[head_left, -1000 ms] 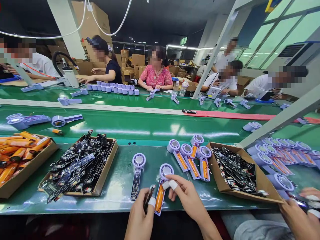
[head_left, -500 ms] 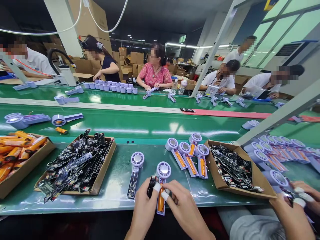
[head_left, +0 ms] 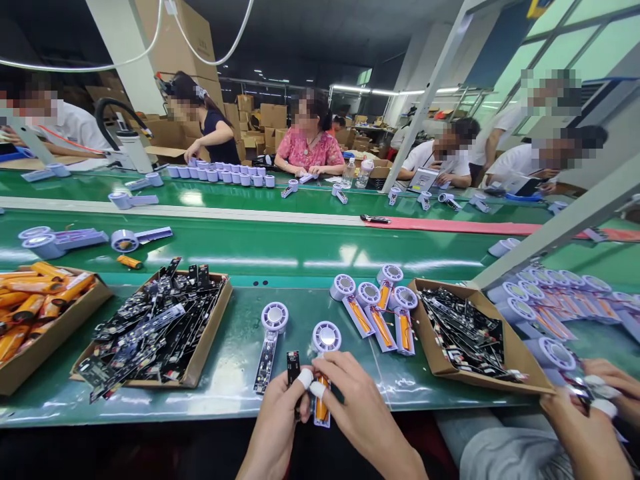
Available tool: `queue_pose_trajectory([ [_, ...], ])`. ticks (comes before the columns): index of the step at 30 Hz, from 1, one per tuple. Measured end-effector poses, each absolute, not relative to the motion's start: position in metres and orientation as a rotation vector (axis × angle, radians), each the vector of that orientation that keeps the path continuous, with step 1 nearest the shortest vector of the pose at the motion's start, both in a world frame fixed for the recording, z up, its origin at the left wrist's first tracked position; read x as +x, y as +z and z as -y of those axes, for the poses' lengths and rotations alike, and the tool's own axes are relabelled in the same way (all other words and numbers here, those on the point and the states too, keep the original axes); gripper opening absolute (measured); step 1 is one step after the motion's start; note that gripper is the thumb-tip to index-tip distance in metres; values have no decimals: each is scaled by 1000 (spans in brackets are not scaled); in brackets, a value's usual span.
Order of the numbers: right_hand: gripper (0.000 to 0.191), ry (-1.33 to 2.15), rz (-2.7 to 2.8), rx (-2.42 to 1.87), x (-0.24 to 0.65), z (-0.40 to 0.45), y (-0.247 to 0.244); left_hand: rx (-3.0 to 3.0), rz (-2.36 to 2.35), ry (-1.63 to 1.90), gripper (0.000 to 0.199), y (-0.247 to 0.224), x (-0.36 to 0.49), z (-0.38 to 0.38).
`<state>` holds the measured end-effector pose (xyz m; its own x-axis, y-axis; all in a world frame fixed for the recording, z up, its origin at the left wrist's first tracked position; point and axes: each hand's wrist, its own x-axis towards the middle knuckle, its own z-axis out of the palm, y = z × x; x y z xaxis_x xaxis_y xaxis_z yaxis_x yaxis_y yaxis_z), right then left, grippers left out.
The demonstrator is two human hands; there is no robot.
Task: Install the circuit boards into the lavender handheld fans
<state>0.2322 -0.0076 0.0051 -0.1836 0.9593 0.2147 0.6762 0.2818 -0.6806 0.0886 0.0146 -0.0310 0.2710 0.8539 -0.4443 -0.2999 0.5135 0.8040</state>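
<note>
My left hand (head_left: 274,417) pinches a narrow black circuit board (head_left: 293,363) upright between its fingers, with a white cot on the thumb. My right hand (head_left: 361,408) is closed with its capped thumb beside the left thumb, above the handle of a lilac handheld fan (head_left: 327,337); what its fingertips grip is hidden. This fan lies on the bench with its round head away from me. An orange battery (head_left: 321,408) sits in its open handle, partly covered by my right hand. To the left lies another lilac fan (head_left: 275,317) with a circuit board in its handle.
Boxes of circuit boards stand at left (head_left: 213,333) and right (head_left: 525,353); a box of orange batteries (head_left: 95,303) is far left. Several fans with batteries (head_left: 369,293) lie right of centre. A co-worker's hands (head_left: 585,427) work at right. A green conveyor (head_left: 280,247) runs behind.
My left hand has shifted slightly left and down, and the circuit board is turned more upright. My right hand has moved left toward it. Fans on the conveyor at left have slid slightly right.
</note>
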Motion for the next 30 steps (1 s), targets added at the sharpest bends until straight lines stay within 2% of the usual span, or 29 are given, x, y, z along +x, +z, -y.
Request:
queue_pose_trajectory([
  [6,31,688,1862,-1367,234,2,-17,938,-1140,857,42,-26,81,-12],
  [10,28,675,1829,-1382,233,2,-23,1057,-1146,837,35,-30,76,-13],
  [21,22,570,1910,-1409,233,3,-22,1257,-1217,893,22,-22,78,-14],
  [30,22,375,2190,-1498,233,-5,1,1692,-1316,684,23,-23,68,-11],
])
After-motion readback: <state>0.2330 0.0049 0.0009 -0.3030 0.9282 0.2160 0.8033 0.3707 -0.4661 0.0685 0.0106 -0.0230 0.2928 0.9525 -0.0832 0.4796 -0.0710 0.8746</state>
